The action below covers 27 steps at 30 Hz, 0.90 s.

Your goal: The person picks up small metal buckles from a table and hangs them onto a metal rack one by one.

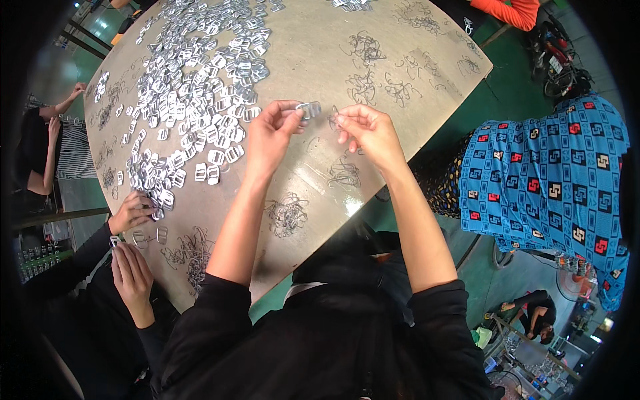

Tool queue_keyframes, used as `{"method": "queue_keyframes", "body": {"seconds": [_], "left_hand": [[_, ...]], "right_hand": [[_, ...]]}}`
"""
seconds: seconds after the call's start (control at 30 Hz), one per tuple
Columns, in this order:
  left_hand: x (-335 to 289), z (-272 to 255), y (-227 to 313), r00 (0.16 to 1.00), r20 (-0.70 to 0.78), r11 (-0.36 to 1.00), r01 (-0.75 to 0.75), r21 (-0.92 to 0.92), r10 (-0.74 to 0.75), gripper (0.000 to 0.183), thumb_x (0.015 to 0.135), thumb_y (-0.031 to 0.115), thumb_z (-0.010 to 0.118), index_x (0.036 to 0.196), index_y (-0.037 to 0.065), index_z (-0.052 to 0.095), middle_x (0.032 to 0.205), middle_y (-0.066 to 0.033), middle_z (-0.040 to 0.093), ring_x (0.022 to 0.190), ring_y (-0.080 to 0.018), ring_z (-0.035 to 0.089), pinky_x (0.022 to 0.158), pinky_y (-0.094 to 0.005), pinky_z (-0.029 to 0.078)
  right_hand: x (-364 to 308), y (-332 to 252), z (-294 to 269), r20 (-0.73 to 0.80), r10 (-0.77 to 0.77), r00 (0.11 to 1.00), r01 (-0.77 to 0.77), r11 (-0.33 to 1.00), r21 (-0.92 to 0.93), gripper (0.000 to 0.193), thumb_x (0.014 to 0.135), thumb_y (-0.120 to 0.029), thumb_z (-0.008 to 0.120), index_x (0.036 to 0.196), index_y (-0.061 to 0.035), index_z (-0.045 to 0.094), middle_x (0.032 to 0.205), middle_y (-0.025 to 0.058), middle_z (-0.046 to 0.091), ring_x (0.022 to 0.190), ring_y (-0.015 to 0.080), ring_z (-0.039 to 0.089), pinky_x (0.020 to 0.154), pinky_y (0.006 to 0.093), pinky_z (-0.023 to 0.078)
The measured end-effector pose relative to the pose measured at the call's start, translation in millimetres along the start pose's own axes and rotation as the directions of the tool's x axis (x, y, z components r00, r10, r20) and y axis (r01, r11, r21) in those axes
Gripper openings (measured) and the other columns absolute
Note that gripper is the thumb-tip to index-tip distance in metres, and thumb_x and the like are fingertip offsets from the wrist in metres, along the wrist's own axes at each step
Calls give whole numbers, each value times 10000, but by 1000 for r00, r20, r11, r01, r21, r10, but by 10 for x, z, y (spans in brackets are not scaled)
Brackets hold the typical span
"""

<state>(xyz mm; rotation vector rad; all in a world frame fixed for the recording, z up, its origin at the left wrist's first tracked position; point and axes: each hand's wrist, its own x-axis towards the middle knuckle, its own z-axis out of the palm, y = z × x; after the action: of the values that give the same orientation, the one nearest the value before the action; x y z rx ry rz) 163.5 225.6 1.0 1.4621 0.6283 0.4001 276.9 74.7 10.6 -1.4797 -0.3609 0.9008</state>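
Worn tabletop crowded with metal buckles and bent wires

Head view: dark fisheye corners cut the scene off all round, and the table's far edge runs out at the top. Both held parts are hard to read: the left hand covers one end of a buckle, gripped between thumb and fingers, while the right hand pinches a thin wire piece in its fingertips, too fine and blurred for its shape to be sure. These two parts are just beside each other above the tabletop. At the left, a co-worker's upper hand hides some buckles at the heap's lower end; the lower hand has a small metal buckle at its fingertips. An orange sleeve shows at the top, its owner mostly out of frame.

Silvery buckles, rounded frames with slots, overlap in a long, loose heap. Dark wires lie in tangled clumps on the smooth, scuffed, beige-grey surface, which shines near its right edge. Beyond it is green floor and a person in a blue patterned garment.

At the far left, a green rack bears rows of small pieces, too small to identify.
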Motion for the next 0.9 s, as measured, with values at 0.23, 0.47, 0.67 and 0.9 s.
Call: {"method": "queue_keyframes", "body": {"seconds": [0.23, 0.47, 0.67, 0.9], "left_hand": [[-467, 386, 113, 998, -4, 997, -67, -32, 66, 173, 868, 45, 612, 1011, -43, 567, 898, -102, 651, 781, -146, 640, 692, -238, 517], [-743, 609, 170, 994, -31, 990, -102, 100, 106, 156, 863, 47, 623, 988, -34, 578, 885, -82, 651, 763, -122, 625, 692, -233, 503], [-863, 560, 80, 979, 33, 943, -203, 265, 202, 207, 853, 124, 654, 1005, -9, 614, 882, -69, 660, 780, -138, 623, 694, -249, 487], [-149, -311, -484, 813, -6, 239, -164, 957, 582, 273, 804, 160, 655, 1061, 69, 646, 1056, -101, 624, 935, -296, 567, 791, -379, 467]], "right_hand": [[-379, -23, -44, -154, -112, 982, 118, 992, 32, 119, 834, -116, 665, 913, -26, 663, 832, 18, 645, 746, 60, 570, 639, 205, 431], [-565, 93, -61, -256, -276, 927, 301, 951, 66, 114, 812, -74, 682, 874, 18, 654, 952, 66, 629, 887, 116, 572, 795, 257, 451], [-704, 204, 7, -296, -224, 929, 307, 911, 276, 96, 855, -57, 639, 932, -11, 607, 842, 25, 637, 789, 71, 582, 745, 203, 459], [-858, 342, -121, -294, -224, 929, 308, 909, 282, 84, 857, -75, 643, 911, -16, 616, 838, 15, 633, 760, 64, 564, 709, 211, 462]]}}
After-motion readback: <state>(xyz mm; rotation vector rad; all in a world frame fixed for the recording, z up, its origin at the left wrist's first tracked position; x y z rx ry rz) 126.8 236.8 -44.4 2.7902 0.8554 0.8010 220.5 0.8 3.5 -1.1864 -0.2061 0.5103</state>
